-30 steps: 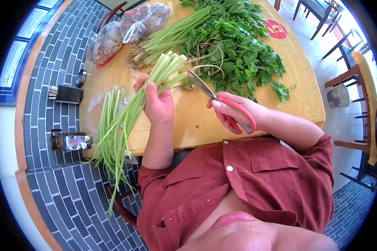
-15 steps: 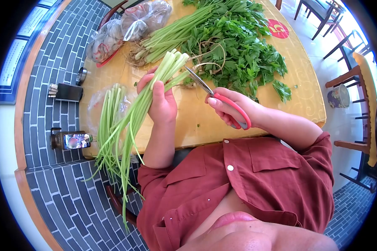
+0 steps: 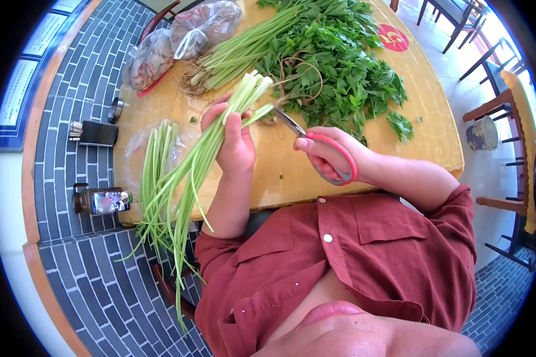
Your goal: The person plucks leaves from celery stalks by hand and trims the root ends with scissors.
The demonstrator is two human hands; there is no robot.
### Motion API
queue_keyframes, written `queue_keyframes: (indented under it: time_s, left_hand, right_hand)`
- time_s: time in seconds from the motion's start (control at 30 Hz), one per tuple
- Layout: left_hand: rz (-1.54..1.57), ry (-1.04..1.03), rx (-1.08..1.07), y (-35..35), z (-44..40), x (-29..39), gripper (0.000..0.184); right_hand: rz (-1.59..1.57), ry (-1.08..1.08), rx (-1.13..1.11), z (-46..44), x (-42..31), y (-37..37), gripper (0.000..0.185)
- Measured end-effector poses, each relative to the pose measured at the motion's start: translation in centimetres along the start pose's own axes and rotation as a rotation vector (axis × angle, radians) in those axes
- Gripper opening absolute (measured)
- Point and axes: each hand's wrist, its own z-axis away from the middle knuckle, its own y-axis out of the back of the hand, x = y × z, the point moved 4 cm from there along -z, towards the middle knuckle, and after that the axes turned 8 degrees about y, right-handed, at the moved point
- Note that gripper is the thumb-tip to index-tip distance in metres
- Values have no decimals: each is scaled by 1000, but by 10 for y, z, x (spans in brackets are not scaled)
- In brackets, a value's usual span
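Observation:
My left hand (image 3: 235, 141) is closed around a bunch of celery stalks (image 3: 199, 156), thumb across the front. Pale bare ends point up and away; the thin stalks hang down past the table edge. One stalk sticks out to the right of the bunch. My right hand (image 3: 332, 147) grips red-and-grey scissors (image 3: 290, 123), whose blade tips are right by that stalk's end. Whether they touch it I cannot tell. More bare stalks (image 3: 156, 149) lie on a clear plastic bag to the left. Beyond my hands is a large pile of leafy celery (image 3: 333, 65) with rooty ends.
Filled plastic bags (image 3: 205, 27) stand at the table's far left. Along the left side are a dark box (image 3: 98, 132), a metal cup (image 3: 116, 109) and a phone (image 3: 110, 201). Wooden chairs (image 3: 517, 154) and a patterned bin (image 3: 482, 134) are on the right. Loose leaves (image 3: 400, 127) lie near the pile.
The scissors and my right hand have shifted slightly, with the blade tips now lower and the handle loop turned. My left hand and its celery have moved slightly right.

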Motion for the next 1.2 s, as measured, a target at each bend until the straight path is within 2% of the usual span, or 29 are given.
queue_keyframes:
  time_s: [0.17, 0.27, 0.37, 0.47, 0.73, 1.07, 1.2]
  left_hand:
    - [57, 19, -4, -2, 1, 0, 26]
    - [100, 38, 75, 2, 1, 3, 24]
    - [162, 76, 151, 13, -2, 7, 23]
    - [214, 101, 157, 14, -2, 6, 23]
    - [198, 106, 27, 5, 4, 1, 24]
    - [182, 161, 38, -3, 8, -2, 25]
    - [176, 195, 76, -1, 10, -4, 26]
  right_hand:
    - [38, 20, -31, -1, -3, 2, 35]
    - [-75, -88, -35, 2, -4, -5, 36]
    - [2, 73, -104, 0, -2, -2, 43]
    - [70, 67, -126, 0, -12, -6, 37]
    - [21, 86, -85, -11, -21, -9, 38]
    - [-219, 48, 54, -13, -11, -10, 31]
    - [-183, 16, 102, -17, -5, 0, 29]
